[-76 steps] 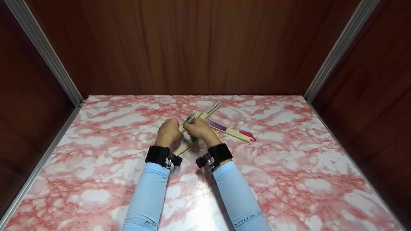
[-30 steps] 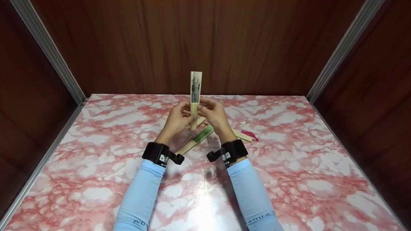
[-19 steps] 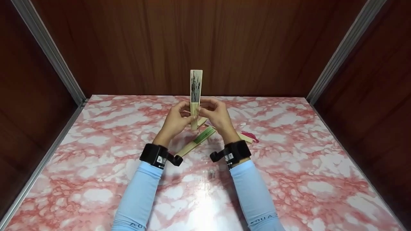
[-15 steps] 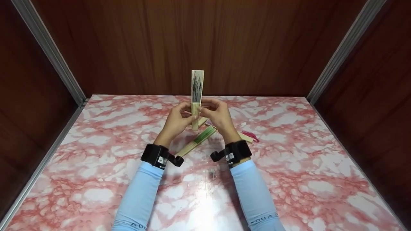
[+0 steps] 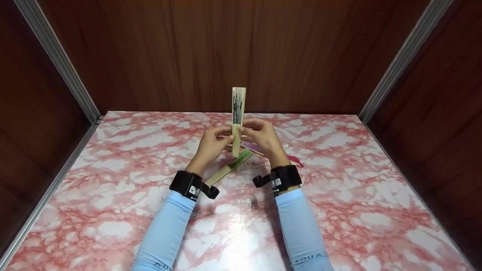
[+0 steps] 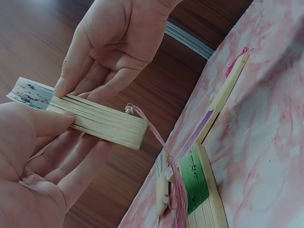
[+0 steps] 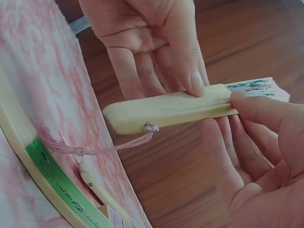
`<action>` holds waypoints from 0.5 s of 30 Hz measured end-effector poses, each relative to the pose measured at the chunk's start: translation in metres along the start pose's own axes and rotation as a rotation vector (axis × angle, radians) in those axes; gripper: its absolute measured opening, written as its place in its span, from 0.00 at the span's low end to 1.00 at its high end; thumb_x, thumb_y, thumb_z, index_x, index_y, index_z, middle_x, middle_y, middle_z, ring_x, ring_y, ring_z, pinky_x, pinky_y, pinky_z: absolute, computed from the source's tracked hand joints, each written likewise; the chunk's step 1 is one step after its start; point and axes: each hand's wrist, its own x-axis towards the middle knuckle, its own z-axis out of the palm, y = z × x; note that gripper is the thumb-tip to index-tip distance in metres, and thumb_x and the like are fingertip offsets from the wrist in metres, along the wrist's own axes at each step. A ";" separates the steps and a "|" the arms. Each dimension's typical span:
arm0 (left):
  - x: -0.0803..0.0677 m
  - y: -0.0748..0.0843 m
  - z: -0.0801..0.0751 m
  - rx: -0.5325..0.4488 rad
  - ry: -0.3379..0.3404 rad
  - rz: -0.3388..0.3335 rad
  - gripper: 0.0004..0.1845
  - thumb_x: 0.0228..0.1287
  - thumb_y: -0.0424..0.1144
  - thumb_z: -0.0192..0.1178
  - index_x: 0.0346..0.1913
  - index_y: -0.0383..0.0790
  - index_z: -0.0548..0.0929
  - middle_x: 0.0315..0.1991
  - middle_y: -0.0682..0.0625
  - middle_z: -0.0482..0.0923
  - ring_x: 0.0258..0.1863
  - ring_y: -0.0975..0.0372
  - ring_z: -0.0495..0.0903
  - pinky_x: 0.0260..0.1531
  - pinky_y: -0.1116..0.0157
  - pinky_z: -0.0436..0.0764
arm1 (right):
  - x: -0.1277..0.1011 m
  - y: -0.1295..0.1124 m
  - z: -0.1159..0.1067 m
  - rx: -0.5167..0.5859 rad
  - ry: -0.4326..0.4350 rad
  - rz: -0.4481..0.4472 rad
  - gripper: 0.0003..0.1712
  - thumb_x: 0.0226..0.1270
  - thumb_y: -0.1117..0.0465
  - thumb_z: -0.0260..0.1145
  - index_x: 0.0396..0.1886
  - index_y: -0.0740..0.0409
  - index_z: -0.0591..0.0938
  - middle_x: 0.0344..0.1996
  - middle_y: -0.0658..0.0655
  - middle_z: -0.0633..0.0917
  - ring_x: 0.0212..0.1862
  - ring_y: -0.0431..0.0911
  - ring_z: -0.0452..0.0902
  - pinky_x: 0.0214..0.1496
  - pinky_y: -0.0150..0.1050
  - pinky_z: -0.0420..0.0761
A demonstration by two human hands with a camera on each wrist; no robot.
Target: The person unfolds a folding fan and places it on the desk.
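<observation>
Both hands pinch one closed folding fan (image 5: 237, 120) upright above the marble tabletop (image 5: 339, 210): our left hand (image 5: 211, 145) grips it from the left with thumb and fingers, our right hand (image 5: 263, 137) from the right. From the head view we see only its ink-painted upper end rising past our fingers. The wrist views show what that view hides: the rivet at its lower end and a pink tassel cord (image 7: 95, 148) trailing from it. Below our hands, on the tabletop, lie a green-leafed fan (image 6: 199, 185) and a purple-leafed fan (image 6: 209, 121), crossed; our wrists partly cover them in the head view.
</observation>
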 end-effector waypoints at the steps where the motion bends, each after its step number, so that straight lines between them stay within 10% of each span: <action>1: 0.000 0.000 0.000 0.004 0.001 -0.006 0.14 0.67 0.36 0.66 0.55 0.41 0.87 0.49 0.42 0.87 0.45 0.54 0.89 0.51 0.58 0.89 | 0.000 0.000 0.000 0.003 0.000 0.002 0.14 0.65 0.68 0.71 0.50 0.66 0.85 0.43 0.55 0.88 0.43 0.45 0.88 0.50 0.42 0.90; 15: 0.000 -0.002 0.002 -0.058 0.057 -0.012 0.12 0.67 0.36 0.66 0.52 0.40 0.88 0.44 0.41 0.88 0.39 0.59 0.89 0.52 0.50 0.88 | -0.001 0.002 0.001 0.044 0.018 -0.037 0.15 0.64 0.68 0.72 0.50 0.67 0.86 0.40 0.54 0.90 0.42 0.44 0.89 0.51 0.44 0.90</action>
